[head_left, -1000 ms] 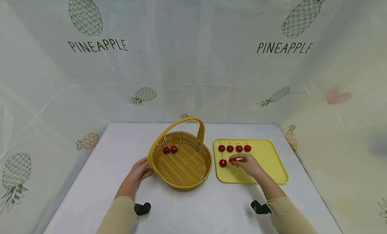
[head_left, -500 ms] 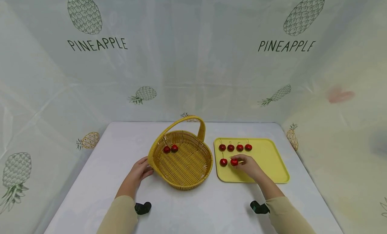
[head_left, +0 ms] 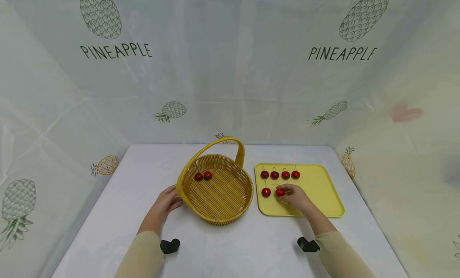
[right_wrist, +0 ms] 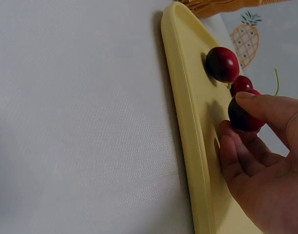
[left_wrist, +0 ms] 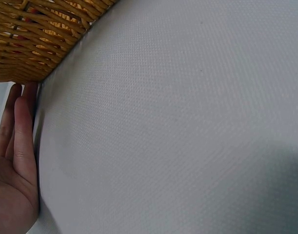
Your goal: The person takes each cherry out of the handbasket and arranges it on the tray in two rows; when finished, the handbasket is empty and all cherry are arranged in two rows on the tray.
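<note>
My right hand (head_left: 295,196) pinches a dark red cherry (right_wrist: 242,115) between thumb and fingers, low over the yellow tray (head_left: 316,194). Just left of it on the tray lies another cherry (head_left: 266,192), and behind it a row of several cherries (head_left: 274,175) with stems. A yellow woven basket (head_left: 219,222) with an arched handle stands left of the tray, two cherries (head_left: 207,175) inside it near its back left wall. With fairly straight fingers, my left hand (head_left: 166,202) touches the basket's left side; in the left wrist view its fingertips meet the basket wall.
Everything stands on a white table (head_left: 230,254). A pale curtain (head_left: 230,70) printed with pineapples hangs behind and at both sides. A dark wrist camera (head_left: 170,246) sits at the left cuff, another dark camera (head_left: 308,244) at the right one.
My right hand has shifted the pinched cherry slightly right, away from the cherry beside it, and more of it now shows. The left hand and basket keep their places.
</note>
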Tool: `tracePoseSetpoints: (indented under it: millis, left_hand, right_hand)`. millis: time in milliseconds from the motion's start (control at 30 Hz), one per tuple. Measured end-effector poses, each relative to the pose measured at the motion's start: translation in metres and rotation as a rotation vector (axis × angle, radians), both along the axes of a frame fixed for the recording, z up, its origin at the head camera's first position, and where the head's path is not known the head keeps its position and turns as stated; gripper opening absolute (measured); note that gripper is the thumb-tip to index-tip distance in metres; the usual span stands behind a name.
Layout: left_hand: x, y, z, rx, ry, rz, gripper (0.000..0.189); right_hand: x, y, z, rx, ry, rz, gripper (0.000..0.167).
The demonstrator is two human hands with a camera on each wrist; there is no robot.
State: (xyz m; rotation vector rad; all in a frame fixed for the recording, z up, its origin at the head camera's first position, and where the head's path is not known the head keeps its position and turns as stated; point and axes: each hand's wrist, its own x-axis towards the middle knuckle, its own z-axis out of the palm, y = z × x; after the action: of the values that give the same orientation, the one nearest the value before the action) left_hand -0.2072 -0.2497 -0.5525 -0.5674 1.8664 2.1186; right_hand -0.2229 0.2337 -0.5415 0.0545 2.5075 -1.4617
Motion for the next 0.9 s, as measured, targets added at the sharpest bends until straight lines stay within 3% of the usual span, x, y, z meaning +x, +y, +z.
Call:
tracePoseSetpoints:
  millis: [433,900]
  left_hand:
    - [-0.0016,-0.0007,-0.0024,-0.009,0.009,0.001,0.059]
    - [-0.0013,0.0001,-0.0028,-0.009,0.01,0.009,0.06]
  right_hand:
    - [-0.0058,-0.0037,0.0005,-0.05,0.004,-0.032,0.034]
    - [-0.0068,-0.0044,-0.0006,-0.009,-0.01,-0.06,0.029]
